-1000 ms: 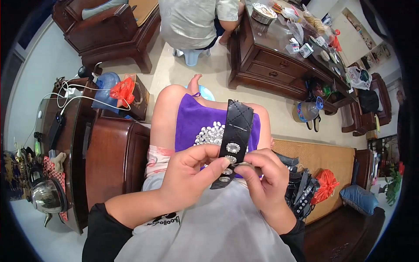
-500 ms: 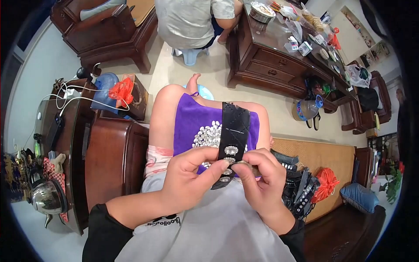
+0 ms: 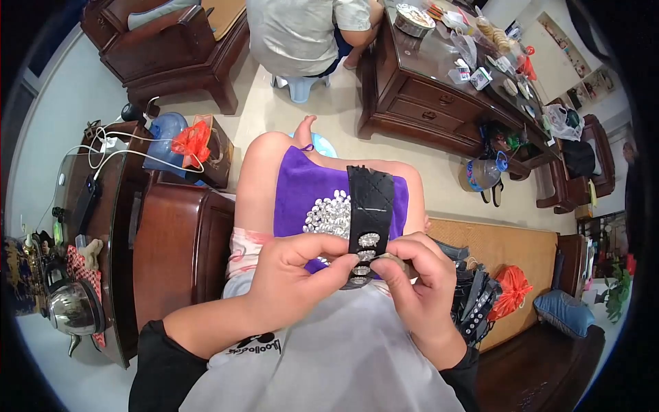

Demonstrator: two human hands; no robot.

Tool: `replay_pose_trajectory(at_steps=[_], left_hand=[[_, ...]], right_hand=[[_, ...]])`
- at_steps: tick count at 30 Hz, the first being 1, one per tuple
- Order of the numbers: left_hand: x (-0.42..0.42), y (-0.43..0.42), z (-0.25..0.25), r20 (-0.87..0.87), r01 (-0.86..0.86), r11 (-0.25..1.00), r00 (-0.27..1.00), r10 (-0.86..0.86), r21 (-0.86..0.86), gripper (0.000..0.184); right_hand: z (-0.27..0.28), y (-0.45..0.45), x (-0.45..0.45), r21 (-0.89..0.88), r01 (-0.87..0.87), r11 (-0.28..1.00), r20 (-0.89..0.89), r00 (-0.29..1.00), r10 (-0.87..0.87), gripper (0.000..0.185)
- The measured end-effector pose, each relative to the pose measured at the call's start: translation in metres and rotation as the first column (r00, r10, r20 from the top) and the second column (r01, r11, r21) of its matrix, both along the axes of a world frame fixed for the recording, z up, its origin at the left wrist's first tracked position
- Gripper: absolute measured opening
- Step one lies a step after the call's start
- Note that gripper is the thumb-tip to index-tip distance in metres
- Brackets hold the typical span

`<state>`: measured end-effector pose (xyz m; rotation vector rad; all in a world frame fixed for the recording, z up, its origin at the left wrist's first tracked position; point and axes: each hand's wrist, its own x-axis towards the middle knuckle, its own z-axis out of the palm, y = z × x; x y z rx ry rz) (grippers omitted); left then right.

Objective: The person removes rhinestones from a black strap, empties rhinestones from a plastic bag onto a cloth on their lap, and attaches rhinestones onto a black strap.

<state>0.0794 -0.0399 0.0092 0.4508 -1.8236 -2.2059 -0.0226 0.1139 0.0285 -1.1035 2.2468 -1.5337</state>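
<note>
A black quilted strap (image 3: 371, 199) with a row of shiny oval rhinestones (image 3: 368, 239) is held over my lap. My left hand (image 3: 302, 264) pinches its left edge between thumb and forefinger, beside the lower stones. On the opposite edge, my right hand (image 3: 419, 271) pinches the strap at about the same height. Whether a small part is also between those right fingertips cannot be made out. Below the strap lies a purple cloth (image 3: 295, 185) across my thighs, with a heap of loose rhinestones (image 3: 328, 216) on it, partly covered by the strap.
On the woven bench mat to the right lie more black studded straps (image 3: 477, 302) and a red plastic bag (image 3: 511, 292). A dark wooden table (image 3: 412, 82) stands ahead, near a seated person (image 3: 298, 34) on a stool. A kettle (image 3: 72, 305) is at left.
The strap has turned slightly more upright, and its stones have shifted a little to the right. My right hand has moved slightly right; both hands keep their pinch.
</note>
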Motion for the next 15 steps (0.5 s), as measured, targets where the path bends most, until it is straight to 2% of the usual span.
replay_pose_trajectory(at_steps=[4, 8, 15], left_hand=[[-0.002, -0.001, 0.004, 0.002, -0.025, 0.994, 1.0, 0.026, -0.108, 0.012], [-0.008, -0.003, -0.001, -0.305, -0.198, 0.873, 0.951, 0.06, -0.445, 0.017], [-0.013, -0.001, 0.002, -0.393, -0.282, 0.803, 0.917, 0.066, -0.525, 0.02]], right_hand=[[0.002, -0.001, 0.001, -0.005, -0.002, 1.0, -0.047, 0.999, 0.002, 0.019], [0.014, -0.001, 0.009, -0.021, 0.092, 0.996, -0.031, 0.995, -0.092, 0.02], [0.002, -0.01, 0.008, -0.14, 0.066, 0.988, 0.077, 0.996, -0.056, 0.02]])
